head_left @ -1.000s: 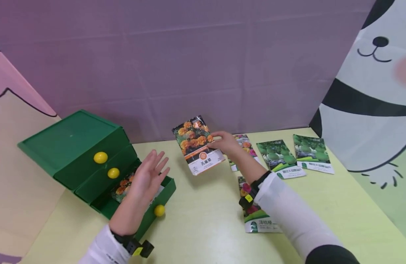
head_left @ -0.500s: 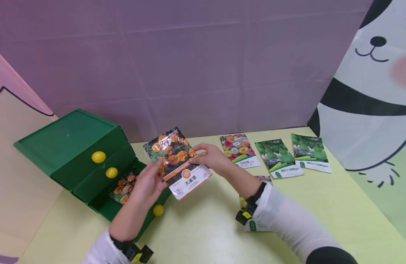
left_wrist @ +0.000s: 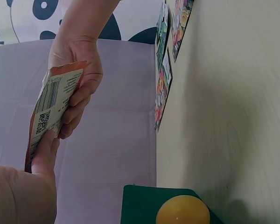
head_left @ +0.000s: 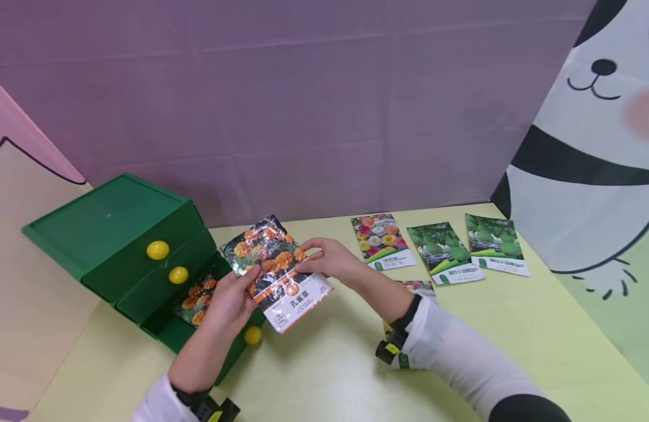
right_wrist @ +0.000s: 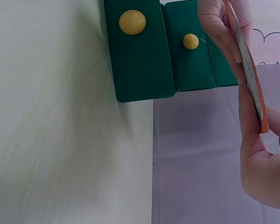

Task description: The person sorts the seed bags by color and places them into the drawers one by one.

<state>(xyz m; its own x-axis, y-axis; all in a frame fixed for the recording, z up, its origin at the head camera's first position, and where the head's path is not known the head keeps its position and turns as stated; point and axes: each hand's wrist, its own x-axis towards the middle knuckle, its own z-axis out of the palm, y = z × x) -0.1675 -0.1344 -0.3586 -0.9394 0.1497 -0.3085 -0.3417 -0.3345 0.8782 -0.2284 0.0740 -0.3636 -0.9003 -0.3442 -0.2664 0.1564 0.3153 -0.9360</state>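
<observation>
Clearly, we had one marigold packet (head_left: 277,274) between both hands, held up off the table (head_left: 324,387) and tilted, its flower picture and white label facing up. Our left hand (head_left: 230,302) pinched the left edge, thumb across the printed face and fingers behind. Our right hand (head_left: 329,258) pinched the opposite edge. Behind the packet the fingers of the two hands lay close together; we could not tell whether they touched.

We judged the packet light, thin and fairly pliant: the right wrist view showed it bowing gently, and glare on the front suggested a slick film that might slide under a loose thumb. Nothing about it looked fragile, though hard squeezing could crease it. We thought the long side edges the best hold, thumb in front and fingers flat behind.

It hung just beside a green drawer unit (head_left: 113,217), near the pulled-out bottom drawer (head_left: 237,351), where a second marigold packet (head_left: 197,299) lay. On our right lay a mixed-flower packet (head_left: 382,237), two green-fruit packets (head_left: 445,252) (head_left: 495,240), and another packet (head_left: 419,287) partly hidden by our right forearm.
</observation>
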